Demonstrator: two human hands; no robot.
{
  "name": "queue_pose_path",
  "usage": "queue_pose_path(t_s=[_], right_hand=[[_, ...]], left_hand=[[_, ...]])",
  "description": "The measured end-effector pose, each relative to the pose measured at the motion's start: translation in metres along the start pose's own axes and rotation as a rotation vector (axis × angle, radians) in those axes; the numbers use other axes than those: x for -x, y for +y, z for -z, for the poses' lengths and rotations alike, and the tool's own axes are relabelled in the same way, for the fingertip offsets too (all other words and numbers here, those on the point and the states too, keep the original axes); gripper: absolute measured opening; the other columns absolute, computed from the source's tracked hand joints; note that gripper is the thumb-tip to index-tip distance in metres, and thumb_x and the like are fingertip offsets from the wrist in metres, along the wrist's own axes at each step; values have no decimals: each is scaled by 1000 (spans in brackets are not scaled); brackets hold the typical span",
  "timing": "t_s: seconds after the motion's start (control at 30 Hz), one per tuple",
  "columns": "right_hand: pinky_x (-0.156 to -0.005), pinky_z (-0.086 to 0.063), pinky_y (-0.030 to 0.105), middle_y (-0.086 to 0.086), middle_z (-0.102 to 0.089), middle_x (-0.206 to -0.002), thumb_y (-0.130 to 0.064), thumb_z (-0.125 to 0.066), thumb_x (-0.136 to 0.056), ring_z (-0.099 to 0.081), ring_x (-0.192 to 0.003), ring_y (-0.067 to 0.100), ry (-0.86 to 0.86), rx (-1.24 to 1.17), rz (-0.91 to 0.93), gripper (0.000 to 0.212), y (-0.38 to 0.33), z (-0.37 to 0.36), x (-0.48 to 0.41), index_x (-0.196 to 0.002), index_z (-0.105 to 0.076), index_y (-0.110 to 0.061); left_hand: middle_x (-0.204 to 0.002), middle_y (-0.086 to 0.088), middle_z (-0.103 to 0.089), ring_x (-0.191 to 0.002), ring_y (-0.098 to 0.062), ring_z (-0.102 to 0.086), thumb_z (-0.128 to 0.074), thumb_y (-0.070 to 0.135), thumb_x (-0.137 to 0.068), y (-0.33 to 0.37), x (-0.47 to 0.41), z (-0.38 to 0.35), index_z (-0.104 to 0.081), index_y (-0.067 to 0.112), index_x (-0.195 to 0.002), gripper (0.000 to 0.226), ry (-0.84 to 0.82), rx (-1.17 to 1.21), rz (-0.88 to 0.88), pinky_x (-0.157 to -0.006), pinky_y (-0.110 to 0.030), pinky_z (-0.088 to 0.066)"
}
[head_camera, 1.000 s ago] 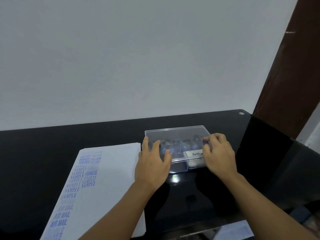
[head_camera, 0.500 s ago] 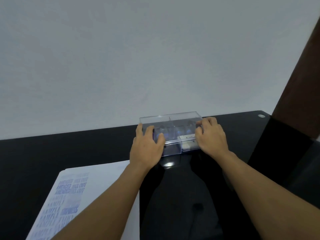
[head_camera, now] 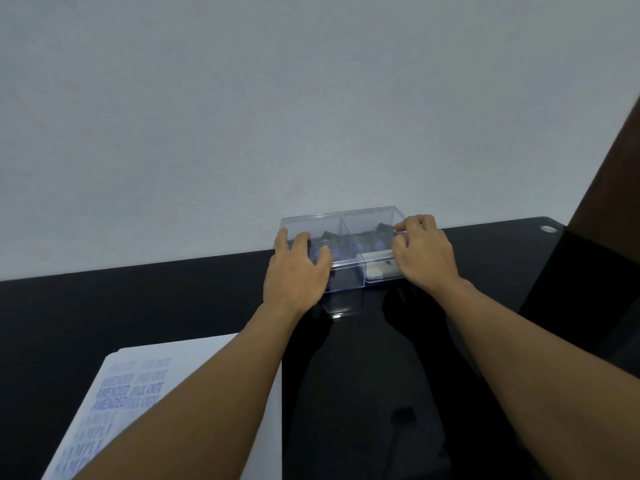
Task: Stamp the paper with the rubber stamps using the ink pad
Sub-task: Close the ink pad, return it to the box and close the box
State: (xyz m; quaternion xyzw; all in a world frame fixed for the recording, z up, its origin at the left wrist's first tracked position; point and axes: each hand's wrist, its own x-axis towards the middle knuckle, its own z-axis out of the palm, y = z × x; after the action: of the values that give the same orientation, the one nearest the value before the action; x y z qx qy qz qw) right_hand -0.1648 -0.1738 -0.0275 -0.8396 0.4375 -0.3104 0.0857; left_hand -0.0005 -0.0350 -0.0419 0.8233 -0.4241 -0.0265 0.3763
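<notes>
The left hand [head_camera: 296, 271] and right hand [head_camera: 426, 254] are still gripping the ends of the clear box [head_camera: 346, 223] of rubber stamps [head_camera: 369, 245] between them, pushing it farther across the bench [head_camera: 138, 306] to the wall [head_camera: 311, 116]. The stamped paper [head_camera: 194, 362] is lying behind the left hand.

Dim, even light; soft blur throughout, a small glare on the glossy black table [head_camera: 207, 306].
</notes>
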Motion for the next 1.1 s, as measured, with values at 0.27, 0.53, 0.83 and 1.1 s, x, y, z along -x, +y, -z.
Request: queue_pose_path(t_s=[0.27,0.53,0.83,1.1], right_hand=[[-87,-38,38,11,-47,-135,-21,-42,-98,-52,-104,36,-15,-24,-25,31,2,-1,-2,-121,-60,-12],[-91,-42,47,5,-43,-139,-27,-37,-99,-47,-114,33,-79,32,-51,33,-1,3,-3,-125,-56,-19],[-99,-34,52,5,-40,-145,-29,-30,-104,-38,-127,32,-231,123,-133,38,-16,12,-5,-136,-47,-20],[-106,-33,53,9,-37,-154,-31,-31,-104,-35,-136,34,-186,-12,-205,47,-31,40,5,-146,-40,-11]], left_hand=[[-164,1,-12,-132,-31,-45,-40,52,-99,1,-1,1,-44,27,-142,49,-9,-11,0,-102,-43,-41],[-165,2,-8,-131,-32,-46,-38,54,-98,1,-2,5,-41,28,-143,52,-64,-40,-7,-102,-45,-44],[-167,2,15,-148,-28,-28,-55,60,-93,8,-10,32,-19,20,-159,84,-359,63,65,-117,-42,-29],[-166,0,18,-153,-24,-15,-45,51,-100,20,5,73,-9,21,-161,76,-328,100,43,-119,-39,-21]])
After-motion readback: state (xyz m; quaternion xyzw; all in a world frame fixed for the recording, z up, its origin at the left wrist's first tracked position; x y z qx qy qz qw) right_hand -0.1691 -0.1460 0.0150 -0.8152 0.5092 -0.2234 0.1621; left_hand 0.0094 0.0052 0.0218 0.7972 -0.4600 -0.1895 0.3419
